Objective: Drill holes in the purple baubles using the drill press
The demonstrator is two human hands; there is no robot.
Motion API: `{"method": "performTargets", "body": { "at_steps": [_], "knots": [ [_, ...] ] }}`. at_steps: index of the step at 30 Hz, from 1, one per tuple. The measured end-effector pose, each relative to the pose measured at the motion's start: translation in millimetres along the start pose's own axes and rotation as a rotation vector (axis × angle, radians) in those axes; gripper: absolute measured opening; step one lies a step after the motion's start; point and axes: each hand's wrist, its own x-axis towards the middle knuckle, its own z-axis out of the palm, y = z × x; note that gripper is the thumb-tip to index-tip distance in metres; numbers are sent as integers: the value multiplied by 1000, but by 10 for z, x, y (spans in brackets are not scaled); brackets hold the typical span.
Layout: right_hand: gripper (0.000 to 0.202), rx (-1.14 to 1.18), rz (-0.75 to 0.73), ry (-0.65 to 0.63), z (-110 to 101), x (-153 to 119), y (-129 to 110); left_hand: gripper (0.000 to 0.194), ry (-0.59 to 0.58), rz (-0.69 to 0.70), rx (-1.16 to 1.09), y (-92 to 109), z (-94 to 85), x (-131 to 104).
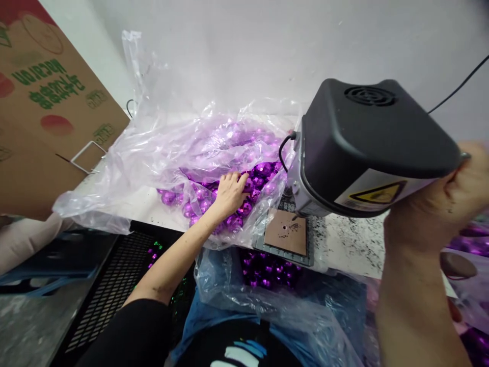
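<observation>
My left hand (229, 194) lies over a heap of shiny purple faceted balls (244, 208) in a clear plastic bag (164, 145). Its fingers are bent and spread, touching the balls; the fingertips are partly hidden. At the right, my right hand (439, 209) is closed at the side of a black bench drill press (382, 132). A metal lever end (464, 155) shows by the fingers; the rest of the lever is hidden. Below the drill head sits a brown square board (277, 239) with a small hole and dark shavings on it.
A printed cardboard box (49, 127) stands at the left. Below the table edge are a black plastic crate (103, 290) and an open clear bag (229, 278) with purple balls in my lap. Dark shavings dot the white tabletop (355, 242). Another person's sleeve (28, 239) shows at far left.
</observation>
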Motion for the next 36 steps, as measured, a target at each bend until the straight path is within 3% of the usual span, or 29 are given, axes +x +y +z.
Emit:
{"method": "performTargets", "body": {
  "at_steps": [3,6,9,11,15,18,23,28,36],
  "knots": [
    [60,16,2,-20,25,21,26,57,-3,-68,-415,121,-211,-203],
    [64,34,14,-19,63,42,16,57,-194,-139,-924,317,-385,-494],
    [65,64,24,-7,85,48,-20,57,-440,-259,-1377,481,-338,-732],
    [66,86,21,-19,81,46,-47,55,-523,-355,-1535,551,-195,-820],
    [68,121,43,-58,48,42,-91,52,-431,-444,-1348,644,147,-836],
    [70,134,72,-80,35,40,-102,48,-317,-379,-1175,703,306,-780],
    [68,144,68,-77,54,33,-82,41,-253,-210,-824,794,367,-704],
    [64,146,39,-44,68,24,-60,43,-162,-20,-614,910,439,-666],
    [65,129,63,-27,62,37,-79,45,-69,-29,-431,1090,676,-618]
  ]
}}
